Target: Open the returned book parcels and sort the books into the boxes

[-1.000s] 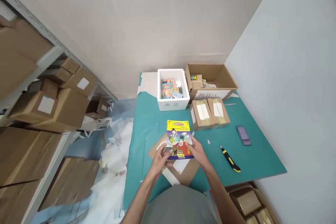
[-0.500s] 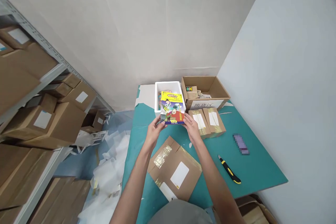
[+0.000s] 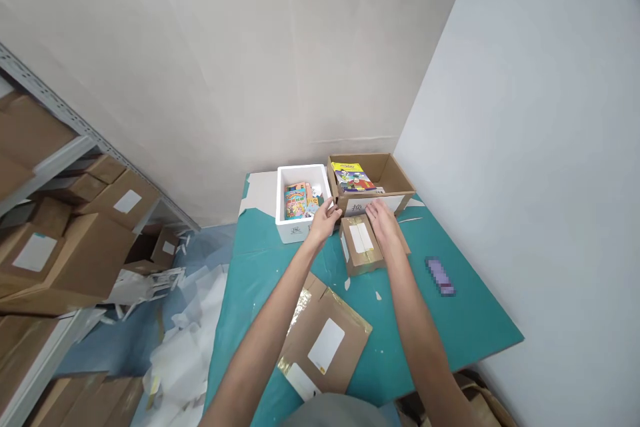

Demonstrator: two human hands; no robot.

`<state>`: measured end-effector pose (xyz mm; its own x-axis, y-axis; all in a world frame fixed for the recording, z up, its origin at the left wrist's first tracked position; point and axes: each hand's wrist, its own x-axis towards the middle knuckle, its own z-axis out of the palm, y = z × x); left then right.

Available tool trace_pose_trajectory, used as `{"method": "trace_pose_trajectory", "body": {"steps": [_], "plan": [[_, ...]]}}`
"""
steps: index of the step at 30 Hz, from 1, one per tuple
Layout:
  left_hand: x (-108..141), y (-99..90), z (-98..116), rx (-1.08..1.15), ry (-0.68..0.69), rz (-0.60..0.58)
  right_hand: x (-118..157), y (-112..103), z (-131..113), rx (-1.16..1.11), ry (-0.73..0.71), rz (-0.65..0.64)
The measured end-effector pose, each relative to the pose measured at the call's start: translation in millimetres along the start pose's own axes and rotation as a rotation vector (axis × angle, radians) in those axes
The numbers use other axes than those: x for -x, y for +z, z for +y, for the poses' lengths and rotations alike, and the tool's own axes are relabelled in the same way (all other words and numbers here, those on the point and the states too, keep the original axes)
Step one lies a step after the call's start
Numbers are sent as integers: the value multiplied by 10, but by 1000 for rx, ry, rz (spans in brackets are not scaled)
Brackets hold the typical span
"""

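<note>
- Yellow-and-purple book is in the open cardboard box, left part, cover up, clear of both hands; fingers sit at the box front, nearer the camera than the book.
- Left hand: at the box's front left corner, beside the foam box; thumb and forefinger parted, others loosely bent; can't tell if they touch the corner.
- Right hand: at the white label on the box front, above the sealed cartons; fingers close together, bent forward; can't tell if they press on anything.
- Vs half a second ago: book was held between both hands over the foam box; now it's inside the cardboard box, out of the fingers. Hands have shifted right. Booklets in the foam box are in plain view again.
- Book: thin, rectangular, printed cartoon cover.
- Cardboard box: brown, matte, rectangular; label has dark handwritten characters, partly covered by the right hand.
- Foam box: white, smooth, thick-walled, marker writing on front.
- Left sealed carton: brown, shiny tape, white label; right sealed carton mostly behind right hand and forearm.
- Flattish cardboard package: glossy crinkled tape, white label, lying on the surface, green and slightly scuffed.
</note>
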<state>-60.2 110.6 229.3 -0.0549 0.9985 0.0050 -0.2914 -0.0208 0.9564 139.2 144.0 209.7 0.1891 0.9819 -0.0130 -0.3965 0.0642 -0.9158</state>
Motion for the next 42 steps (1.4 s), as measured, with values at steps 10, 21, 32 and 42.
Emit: {"method": "trace_pose_trajectory", "body": {"steps": [10,21,32,42], "plan": [[2388,-1573,-1672,-181,-749,594,1435,-1489,1368,814,548,-172],[3328,-1576,-2294,-14,-864,741,2147,-1725,1793,1079,562,-319],[3297,-1579,-2119,76,-640,332,3509,-2230,981,704,341,-3],[3619,-784,-2442,-96,-938,-471,6702,-2121,1046,190,516,870]]}}
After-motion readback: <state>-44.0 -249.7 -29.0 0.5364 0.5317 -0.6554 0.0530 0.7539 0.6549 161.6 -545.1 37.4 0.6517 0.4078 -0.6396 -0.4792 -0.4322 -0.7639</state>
